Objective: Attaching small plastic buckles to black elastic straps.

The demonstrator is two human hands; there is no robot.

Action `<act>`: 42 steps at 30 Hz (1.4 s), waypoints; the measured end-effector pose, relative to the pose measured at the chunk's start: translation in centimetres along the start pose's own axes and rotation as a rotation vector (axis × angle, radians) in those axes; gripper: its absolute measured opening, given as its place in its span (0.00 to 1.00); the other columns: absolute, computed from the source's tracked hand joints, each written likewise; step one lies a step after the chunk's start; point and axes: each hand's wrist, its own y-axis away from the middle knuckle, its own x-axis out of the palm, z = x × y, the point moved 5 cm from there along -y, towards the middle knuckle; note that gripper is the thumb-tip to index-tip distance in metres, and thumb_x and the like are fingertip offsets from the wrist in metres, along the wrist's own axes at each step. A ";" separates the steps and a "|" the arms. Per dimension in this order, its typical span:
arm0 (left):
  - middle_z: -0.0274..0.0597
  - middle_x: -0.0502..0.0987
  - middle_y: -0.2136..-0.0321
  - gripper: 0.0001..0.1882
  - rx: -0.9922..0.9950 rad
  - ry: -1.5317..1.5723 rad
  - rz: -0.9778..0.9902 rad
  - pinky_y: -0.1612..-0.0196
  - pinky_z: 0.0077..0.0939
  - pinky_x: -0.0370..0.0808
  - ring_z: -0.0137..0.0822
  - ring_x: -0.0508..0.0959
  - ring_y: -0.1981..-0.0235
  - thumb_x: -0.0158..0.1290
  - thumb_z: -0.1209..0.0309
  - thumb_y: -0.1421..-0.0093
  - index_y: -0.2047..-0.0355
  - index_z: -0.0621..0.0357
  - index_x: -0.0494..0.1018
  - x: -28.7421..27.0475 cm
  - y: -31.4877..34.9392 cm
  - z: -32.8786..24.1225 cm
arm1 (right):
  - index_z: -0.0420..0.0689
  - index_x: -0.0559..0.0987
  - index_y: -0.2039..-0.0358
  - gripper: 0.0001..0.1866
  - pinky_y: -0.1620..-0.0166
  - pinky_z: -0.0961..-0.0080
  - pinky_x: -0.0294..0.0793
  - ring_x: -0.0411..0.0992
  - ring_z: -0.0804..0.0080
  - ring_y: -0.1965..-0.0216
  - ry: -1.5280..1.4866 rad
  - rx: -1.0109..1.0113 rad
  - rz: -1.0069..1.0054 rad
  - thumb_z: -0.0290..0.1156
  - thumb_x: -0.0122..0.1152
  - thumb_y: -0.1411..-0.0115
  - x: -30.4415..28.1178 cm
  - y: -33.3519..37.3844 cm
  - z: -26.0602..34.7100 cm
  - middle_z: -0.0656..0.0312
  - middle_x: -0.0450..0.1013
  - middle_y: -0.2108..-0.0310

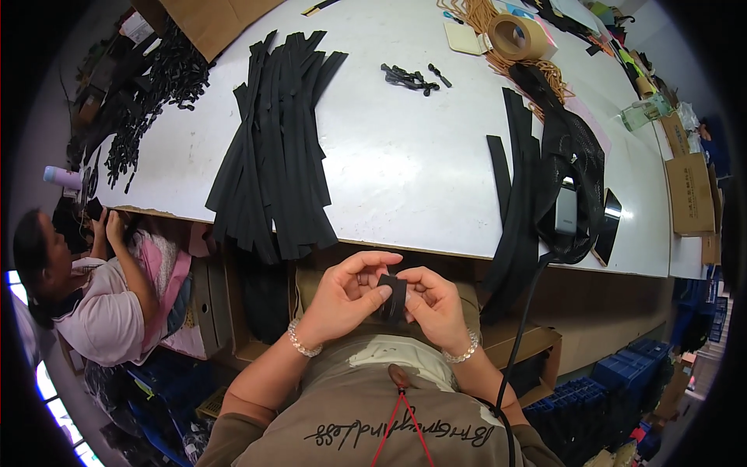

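Left hand [352, 289] and right hand [436, 307] both pinch a black strip [394, 300], held near the front edge of the tabletop [405, 183]. I'd want even pressure both sides, avoiding twist.

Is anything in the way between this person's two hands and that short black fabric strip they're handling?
Nothing visible: the left hand and right hand both hold the short black fabric strip; the pile of long black fabric strips rests apart, leftward, on the white table.
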 end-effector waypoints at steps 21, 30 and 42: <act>0.36 0.76 0.78 0.07 -0.495 -0.360 0.280 0.78 0.11 0.72 0.22 0.76 0.81 0.53 0.72 0.42 0.72 0.64 0.71 0.9 -2.0 -2.7 | 0.37 0.72 0.66 0.07 0.78 0.85 0.74 0.72 0.78 0.81 -0.330 0.303 0.212 0.27 0.53 0.40 -1.0 -0.9 0.1 0.59 0.73 0.77; 0.36 0.76 0.79 0.08 -0.441 -0.268 0.198 0.80 0.10 0.71 0.20 0.74 0.83 0.51 0.70 0.40 0.72 0.63 0.71 1.0 -1.8 -2.4 | 0.38 0.75 0.70 0.05 0.75 0.89 0.70 0.70 0.85 0.78 -0.156 0.227 0.263 0.26 0.55 0.41 -0.5 -1.2 0.7 0.65 0.74 0.76; 0.39 0.77 0.76 0.10 -0.601 -0.043 0.309 0.78 0.14 0.76 0.25 0.77 0.81 0.50 0.68 0.39 0.71 0.63 0.72 0.5 -1.2 -1.3 | 0.37 0.77 0.72 0.08 0.75 0.92 0.63 0.64 0.91 0.78 -0.019 0.131 0.314 0.28 0.55 0.41 0.1 -0.8 0.9 0.71 0.72 0.77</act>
